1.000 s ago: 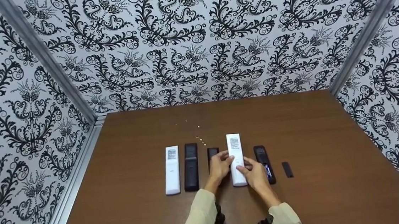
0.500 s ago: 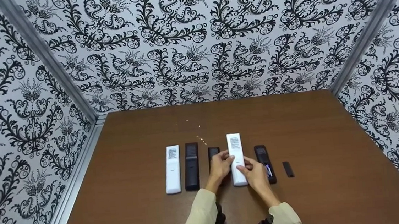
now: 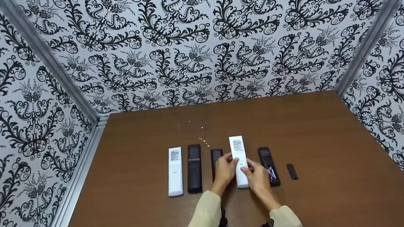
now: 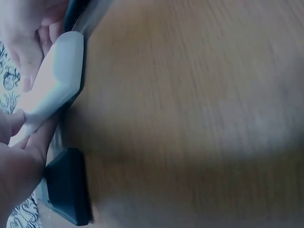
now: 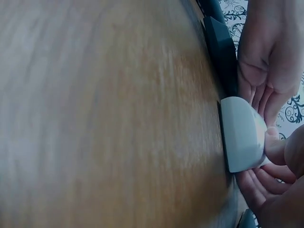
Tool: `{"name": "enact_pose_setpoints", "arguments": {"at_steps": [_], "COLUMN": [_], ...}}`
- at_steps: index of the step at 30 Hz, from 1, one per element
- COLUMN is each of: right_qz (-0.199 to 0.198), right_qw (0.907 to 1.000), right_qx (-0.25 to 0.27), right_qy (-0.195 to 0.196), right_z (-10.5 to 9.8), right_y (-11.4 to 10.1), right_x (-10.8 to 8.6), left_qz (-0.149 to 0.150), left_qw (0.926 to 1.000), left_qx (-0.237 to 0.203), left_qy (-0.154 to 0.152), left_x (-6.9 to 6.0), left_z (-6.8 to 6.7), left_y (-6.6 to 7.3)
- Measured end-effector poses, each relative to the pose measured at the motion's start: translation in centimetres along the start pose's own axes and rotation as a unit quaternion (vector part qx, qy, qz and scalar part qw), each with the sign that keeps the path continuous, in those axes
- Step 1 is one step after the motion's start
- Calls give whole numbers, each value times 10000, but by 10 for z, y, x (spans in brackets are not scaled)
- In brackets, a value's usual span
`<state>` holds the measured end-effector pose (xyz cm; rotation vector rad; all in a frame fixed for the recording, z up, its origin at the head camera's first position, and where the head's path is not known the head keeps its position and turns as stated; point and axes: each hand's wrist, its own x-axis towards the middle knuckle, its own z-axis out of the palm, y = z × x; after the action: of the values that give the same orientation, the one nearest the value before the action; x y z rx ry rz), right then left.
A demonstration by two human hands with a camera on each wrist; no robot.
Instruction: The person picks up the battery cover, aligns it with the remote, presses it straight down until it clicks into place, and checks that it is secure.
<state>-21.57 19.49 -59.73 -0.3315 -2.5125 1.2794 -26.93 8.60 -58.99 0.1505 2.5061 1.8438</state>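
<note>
Both hands hold a white remote control, back side up with a printed label near its far end. My left hand grips its left edge, thumb on top. On the other edge, lower down, my right hand holds it with the thumb on the back face. The right wrist view shows the remote's rounded near end low over the table; whether it touches cannot be told. Partly behind the left hand lies a small black remote. Right of the right hand is a black remote with its battery compartment uncovered and batteries showing.
A loose black battery cover lies at the far right of the row. To the left, a white remote and a long black remote lie face down on the brown table. Patterned walls enclose the back and sides.
The left hand and forearm have shifted slightly right, and the white remote has moved very slightly with the hands. Both hands keep their hold; the other remotes stay in place.
</note>
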Motion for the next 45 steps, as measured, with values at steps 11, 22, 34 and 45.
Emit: {"name": "enact_pose_setpoints", "arguments": {"at_steps": [11, 22, 34, 45], "right_qz": [-80, -275, -282, 231], "right_qw": [9997, 9991, 9990, 9997], "right_qx": [-175, -323, -358, -122], "right_qy": [-138, -4, -16, 3], "right_z": [-2, 4, 3, -19], "right_y": [2, 1, 1, -3], "right_x": [-1, -2, -2, -3], "left_qz": [250, 501, 641, 841], "left_qw": [9869, 9777, 9735, 9722], "left_qx": [1559, 1856, 1872, 1328], "left_qy": [328, 848, 1149, 1737], "left_x": [-5, -5, -9, -13], "left_z": [7, 11, 16, 25], "left_y": [7, 6, 2, 2]}}
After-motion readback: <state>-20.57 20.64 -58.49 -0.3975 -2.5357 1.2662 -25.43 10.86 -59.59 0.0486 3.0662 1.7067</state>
